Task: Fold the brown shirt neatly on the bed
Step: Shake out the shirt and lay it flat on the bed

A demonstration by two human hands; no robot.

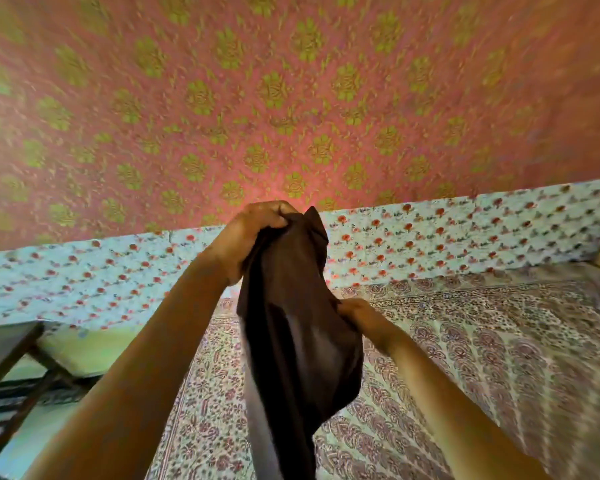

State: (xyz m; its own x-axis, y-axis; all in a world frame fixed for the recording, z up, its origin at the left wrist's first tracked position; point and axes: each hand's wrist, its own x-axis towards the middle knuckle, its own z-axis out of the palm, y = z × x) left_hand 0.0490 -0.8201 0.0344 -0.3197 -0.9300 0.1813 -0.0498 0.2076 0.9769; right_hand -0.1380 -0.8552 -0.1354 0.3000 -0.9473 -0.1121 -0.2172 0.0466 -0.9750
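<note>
The brown shirt (291, 341) hangs in the air above the bed (465, 358), not yet laid on it. It droops in a long bunched column over the near left part of the patterned sheet. The left hand (253, 233) is raised high, its fingers curled tight round a gathered top corner of the cloth, so the weight of the fabric pulls it straight down. The right hand (355, 315) sits lower at the shirt's right side and pinches a fold of the edge, probably to find a seam or shoulder and draw the cloth open. Holding it up like this lets it hang loose so the creases can drop out before it is spread flat. No fold has been made, so the task looks to be at its start.

Behind the far edge of the bed hangs a light flowered cloth (430, 230) under a red cloth (291, 81) with green flowers. A dark wooden piece of furniture (4, 351) stands off the bed's left side.
</note>
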